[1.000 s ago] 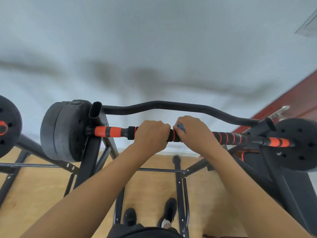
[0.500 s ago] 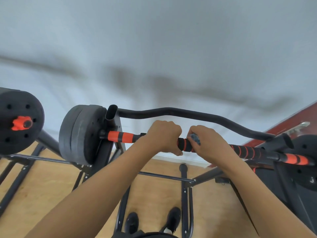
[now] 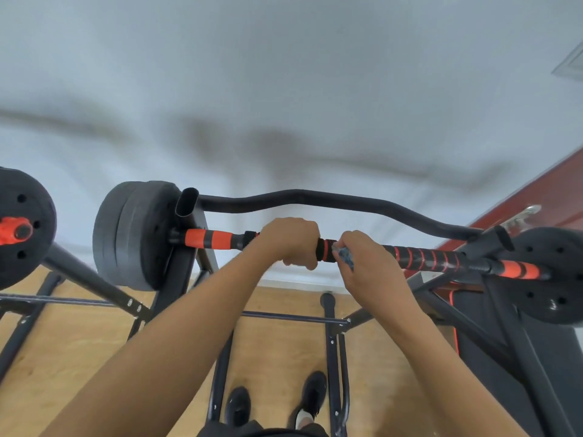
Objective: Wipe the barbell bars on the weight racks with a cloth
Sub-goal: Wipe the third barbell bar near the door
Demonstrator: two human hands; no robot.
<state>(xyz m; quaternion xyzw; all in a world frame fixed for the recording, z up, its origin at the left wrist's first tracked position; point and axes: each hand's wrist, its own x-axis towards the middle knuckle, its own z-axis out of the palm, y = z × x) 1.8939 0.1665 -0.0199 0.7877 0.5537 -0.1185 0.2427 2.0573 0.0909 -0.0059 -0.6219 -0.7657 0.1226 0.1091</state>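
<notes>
Bar (image 3: 422, 257) lies across the rack (image 3: 186, 205), black with orange bands, with a stack of plates (image 3: 135, 234) on its left end and a disc (image 3: 555, 272) on its right end. My left hand (image 3: 288, 241) is curled round the bar near its middle, and just right of it my right hand (image 3: 369, 263) is closed over a blue cloth (image 3: 345, 257), holding it against the bar. Behind the bar runs a curved black rail (image 3: 315, 197); below it my shoes (image 3: 236, 405) stand on the wood floor (image 3: 63, 342).
</notes>
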